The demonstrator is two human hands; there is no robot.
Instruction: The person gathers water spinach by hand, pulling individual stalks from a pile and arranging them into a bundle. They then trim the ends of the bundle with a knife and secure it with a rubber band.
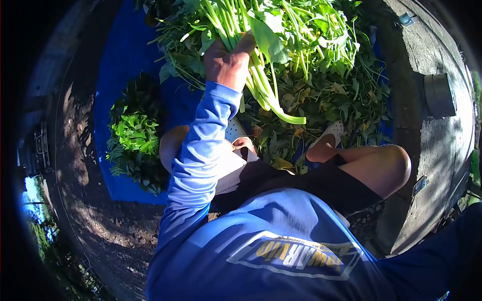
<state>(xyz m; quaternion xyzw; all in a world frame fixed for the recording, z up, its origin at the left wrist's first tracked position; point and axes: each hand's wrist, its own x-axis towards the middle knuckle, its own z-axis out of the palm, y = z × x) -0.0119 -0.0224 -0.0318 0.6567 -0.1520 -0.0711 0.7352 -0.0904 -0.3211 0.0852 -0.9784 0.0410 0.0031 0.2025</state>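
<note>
My left hand point(228, 62) is closed around a bunch of leafy greens point(261, 83), with the back of the hand up and the thumb across the stems. Thick pale-green stem ends hang out below the fist and bend to the right, while broad leaves spread above it. Just beyond lies a large heap of similar greens point(326, 37), bright in the sun. My right arm reaches out to the lower right into shadow, and its hand is outside the view.
Loose leaves and stems point(281, 140) cover the ground between my feet. A darker leafy pile point(135, 133) lies on the blue tarp point(123, 60) at left. A concrete ledge point(432, 150) runs along the right, with a grey round container point(440, 95) there.
</note>
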